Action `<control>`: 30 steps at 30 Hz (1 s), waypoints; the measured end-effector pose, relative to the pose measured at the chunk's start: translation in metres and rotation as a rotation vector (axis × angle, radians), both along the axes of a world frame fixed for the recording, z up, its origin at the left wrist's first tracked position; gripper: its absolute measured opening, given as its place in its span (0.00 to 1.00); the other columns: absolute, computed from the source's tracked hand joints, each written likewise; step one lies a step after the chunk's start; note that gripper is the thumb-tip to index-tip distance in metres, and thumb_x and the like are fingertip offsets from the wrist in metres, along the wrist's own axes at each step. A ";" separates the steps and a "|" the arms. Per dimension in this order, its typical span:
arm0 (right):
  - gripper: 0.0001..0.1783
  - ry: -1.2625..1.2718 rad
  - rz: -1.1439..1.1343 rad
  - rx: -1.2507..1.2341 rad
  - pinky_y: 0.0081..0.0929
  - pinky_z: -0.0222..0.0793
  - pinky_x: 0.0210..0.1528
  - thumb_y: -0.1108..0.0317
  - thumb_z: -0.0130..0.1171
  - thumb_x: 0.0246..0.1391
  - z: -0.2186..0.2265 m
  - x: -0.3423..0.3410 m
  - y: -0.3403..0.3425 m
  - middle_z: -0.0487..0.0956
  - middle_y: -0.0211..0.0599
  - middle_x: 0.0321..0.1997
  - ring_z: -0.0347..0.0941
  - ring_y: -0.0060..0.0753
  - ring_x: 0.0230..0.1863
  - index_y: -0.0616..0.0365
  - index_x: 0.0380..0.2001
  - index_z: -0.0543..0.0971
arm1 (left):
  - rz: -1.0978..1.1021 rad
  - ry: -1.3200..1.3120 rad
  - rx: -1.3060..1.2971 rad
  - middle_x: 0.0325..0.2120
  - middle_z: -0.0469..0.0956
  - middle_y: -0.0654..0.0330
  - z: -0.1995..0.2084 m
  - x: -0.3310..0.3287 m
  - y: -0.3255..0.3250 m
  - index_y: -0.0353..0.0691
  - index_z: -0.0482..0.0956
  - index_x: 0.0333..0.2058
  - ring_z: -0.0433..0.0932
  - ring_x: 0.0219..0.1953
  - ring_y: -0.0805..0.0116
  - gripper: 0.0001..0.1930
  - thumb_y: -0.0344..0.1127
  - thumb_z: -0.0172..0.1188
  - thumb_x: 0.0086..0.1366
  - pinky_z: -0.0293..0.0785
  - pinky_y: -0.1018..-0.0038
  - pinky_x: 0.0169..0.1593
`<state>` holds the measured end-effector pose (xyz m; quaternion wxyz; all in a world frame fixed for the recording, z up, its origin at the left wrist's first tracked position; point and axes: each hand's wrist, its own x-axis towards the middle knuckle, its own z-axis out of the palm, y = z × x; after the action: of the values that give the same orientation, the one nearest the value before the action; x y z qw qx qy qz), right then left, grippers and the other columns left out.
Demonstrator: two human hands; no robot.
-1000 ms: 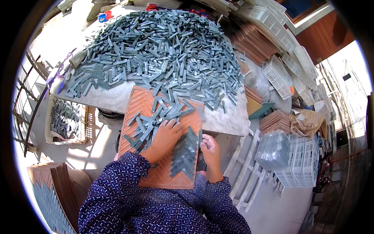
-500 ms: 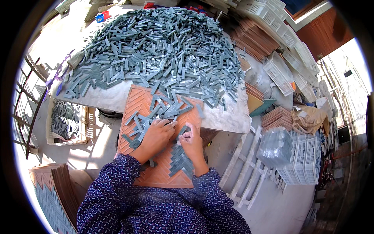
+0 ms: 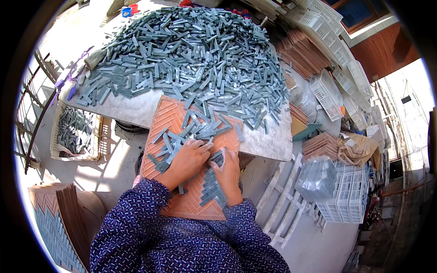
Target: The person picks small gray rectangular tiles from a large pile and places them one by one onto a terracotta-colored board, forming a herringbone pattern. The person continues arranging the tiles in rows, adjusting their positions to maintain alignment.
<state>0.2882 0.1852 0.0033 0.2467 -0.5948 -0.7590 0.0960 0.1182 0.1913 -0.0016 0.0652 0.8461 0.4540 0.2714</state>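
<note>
An orange board [image 3: 157, 119] with a raised herringbone pattern lies in front of me, its far part on the table. Dark green-grey stone strips [image 3: 210, 189] sit in its grooves on the near right, forming zigzag rows. Loose strips [image 3: 184, 132] are heaped on the board's middle and far part. Curled over the near edge of that heap is my left hand [image 3: 191, 158]; what its fingertips hold, if anything, is hidden. My right hand [image 3: 229, 175] has thumb and fingers closed around a dark stone strip [image 3: 217, 158] at the top of the laid rows.
A large mound of stone strips [image 3: 195, 54] covers most of the pale table [image 3: 268, 144]. At left stand a crate of strips [image 3: 75, 132] and a stack of boards [image 3: 52, 218], the front one filled. White crates [image 3: 343, 191], a wooden pallet [image 3: 282, 195] and wrapped tiles [image 3: 317, 177] are at right.
My right hand's raised fingers have come down around the strip at the top of the laid rows. My left hand stays by the heap, shifted slightly right. The whole view has tilted a little.
</note>
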 end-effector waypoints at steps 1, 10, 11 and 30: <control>0.32 0.012 -0.004 0.026 0.39 0.66 0.50 0.66 0.73 0.34 0.000 -0.002 0.000 0.74 0.47 0.45 0.70 0.51 0.47 0.63 0.46 0.73 | -0.003 -0.006 -0.012 0.51 0.75 0.61 0.002 0.000 0.000 0.37 0.80 0.37 0.70 0.50 0.63 0.11 0.33 0.57 0.55 0.63 0.63 0.56; 0.10 0.074 0.009 0.120 0.39 0.66 0.44 0.73 0.65 0.42 0.001 0.007 0.006 0.76 0.40 0.37 0.70 0.49 0.40 0.57 0.31 0.79 | 0.019 0.040 0.010 0.50 0.75 0.63 0.004 0.002 -0.002 0.39 0.80 0.36 0.69 0.51 0.64 0.12 0.37 0.61 0.55 0.63 0.63 0.56; 0.10 0.068 0.043 0.119 0.39 0.66 0.44 0.73 0.65 0.42 0.000 0.009 0.009 0.76 0.40 0.37 0.70 0.49 0.40 0.58 0.32 0.79 | 0.023 0.054 0.005 0.51 0.75 0.64 0.004 0.003 -0.002 0.40 0.80 0.37 0.69 0.52 0.64 0.12 0.38 0.63 0.54 0.63 0.63 0.57; 0.14 -0.059 0.337 0.203 0.38 0.71 0.41 0.76 0.63 0.41 0.021 0.026 0.094 0.76 0.38 0.41 0.73 0.44 0.43 0.58 0.36 0.78 | 0.077 0.038 0.069 0.49 0.73 0.54 -0.001 0.004 -0.001 0.38 0.78 0.34 0.70 0.53 0.58 0.09 0.31 0.57 0.54 0.64 0.63 0.55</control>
<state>0.3140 0.2795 0.0245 0.2638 -0.4339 -0.8605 0.0414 0.1218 0.1905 -0.0026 0.0169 0.8349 0.4778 0.2728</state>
